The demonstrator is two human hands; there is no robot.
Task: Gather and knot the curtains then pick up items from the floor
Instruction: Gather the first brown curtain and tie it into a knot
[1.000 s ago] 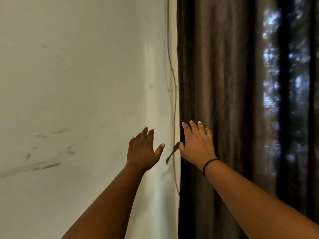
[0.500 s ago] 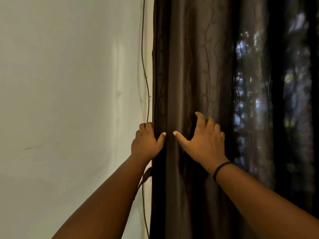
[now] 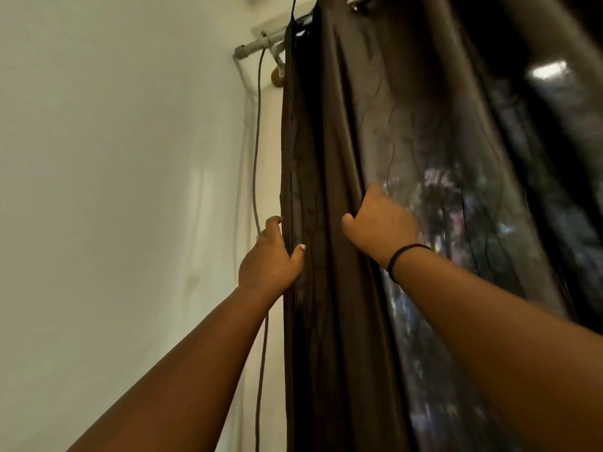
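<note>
my left hand [image 3: 268, 260] grips the left edge of the curtain [image 3: 336, 158], fingers tucked behind the hem, thumb lying on the front. my right hand [image 3: 380, 228] clutches a fold further in, fingers buried in the cloth; a black band [image 3: 403, 256] circles that wrist. the curtain hangs from a rod [image 3: 257, 45] near the top edge of the wall [image 3: 114, 158], and a thin cable [image 3: 257, 158] drops just beside its left hem. daylight glows through the fabric right of my right hand.
</note>
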